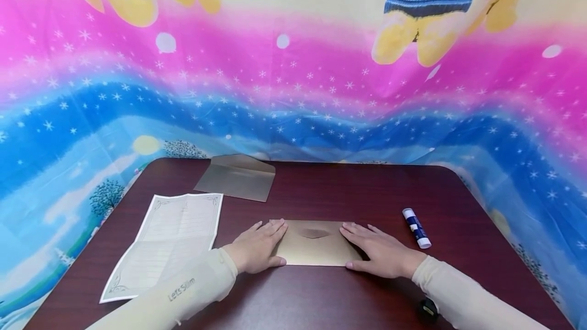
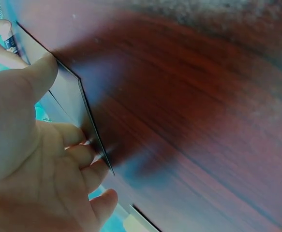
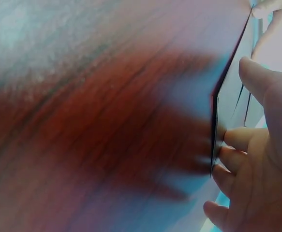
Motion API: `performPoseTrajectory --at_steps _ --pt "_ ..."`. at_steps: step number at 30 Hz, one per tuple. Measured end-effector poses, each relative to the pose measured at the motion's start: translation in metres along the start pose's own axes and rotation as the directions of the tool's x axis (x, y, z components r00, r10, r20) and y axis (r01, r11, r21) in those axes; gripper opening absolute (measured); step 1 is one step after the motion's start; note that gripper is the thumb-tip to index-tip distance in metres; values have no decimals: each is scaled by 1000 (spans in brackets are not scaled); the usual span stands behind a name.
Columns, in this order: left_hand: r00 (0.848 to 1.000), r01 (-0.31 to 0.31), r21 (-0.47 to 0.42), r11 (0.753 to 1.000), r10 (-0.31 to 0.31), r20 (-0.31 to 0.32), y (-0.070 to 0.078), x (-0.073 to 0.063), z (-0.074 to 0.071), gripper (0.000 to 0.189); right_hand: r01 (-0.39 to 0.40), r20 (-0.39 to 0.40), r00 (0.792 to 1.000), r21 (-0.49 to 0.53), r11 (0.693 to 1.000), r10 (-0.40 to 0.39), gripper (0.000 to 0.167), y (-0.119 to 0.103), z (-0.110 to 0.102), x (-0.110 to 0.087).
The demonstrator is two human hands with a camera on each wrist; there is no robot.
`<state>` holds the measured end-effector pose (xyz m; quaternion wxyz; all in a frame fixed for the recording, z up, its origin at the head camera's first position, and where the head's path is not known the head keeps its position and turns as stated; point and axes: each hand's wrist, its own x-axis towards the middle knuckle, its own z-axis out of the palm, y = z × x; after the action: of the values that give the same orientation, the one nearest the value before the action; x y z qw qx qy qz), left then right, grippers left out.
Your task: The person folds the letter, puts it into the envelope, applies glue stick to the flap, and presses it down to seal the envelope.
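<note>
A gold-brown envelope (image 1: 316,254) lies on the table in front of me, its flap folded over with a slight bulge at the flap's tip. My left hand (image 1: 258,246) rests on its left end, fingertips at the far corner and thumb by the near edge. Mirroring it, my right hand (image 1: 379,249) rests on the right end with fingers extended. In the left wrist view the thumb and fingertips touch the envelope's (image 2: 67,92) edges. The right wrist view has the envelope (image 3: 229,94) under that hand's thumb and fingertips.
An ornate-bordered lined sheet (image 1: 176,238) with fold creases lies at the left, partly behind the left sleeve. A second envelope (image 1: 236,183), flap raised, lies at the back left. To the right is a glue stick (image 1: 416,228). A patterned cloth (image 1: 293,80) hangs behind the table.
</note>
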<state>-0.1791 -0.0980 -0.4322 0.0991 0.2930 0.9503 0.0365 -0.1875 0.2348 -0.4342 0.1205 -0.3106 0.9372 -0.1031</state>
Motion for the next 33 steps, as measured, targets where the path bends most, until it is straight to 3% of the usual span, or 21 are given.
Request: performPoseTrajectory --at_steps 6,13,19,25,33 --pt "1000 1 -34 999 -2 -20 -4 1 7 81 -22 -21 1000 -40 999 21 81 -1 2 3" --pt "998 -22 -13 1000 21 -66 -5 2 13 81 -60 -49 997 -36 998 58 81 -6 3 6" --pt "997 -30 5 1000 31 -75 2 -1 7 71 -69 -76 995 -6 998 68 80 -14 3 6" --pt "990 -82 32 996 85 -111 13 -6 0 62 -45 -99 994 -17 999 43 75 -21 2 0" --pt "979 -126 63 990 135 -153 24 -18 1 59 -23 -99 995 -47 999 18 71 -35 4 -12"
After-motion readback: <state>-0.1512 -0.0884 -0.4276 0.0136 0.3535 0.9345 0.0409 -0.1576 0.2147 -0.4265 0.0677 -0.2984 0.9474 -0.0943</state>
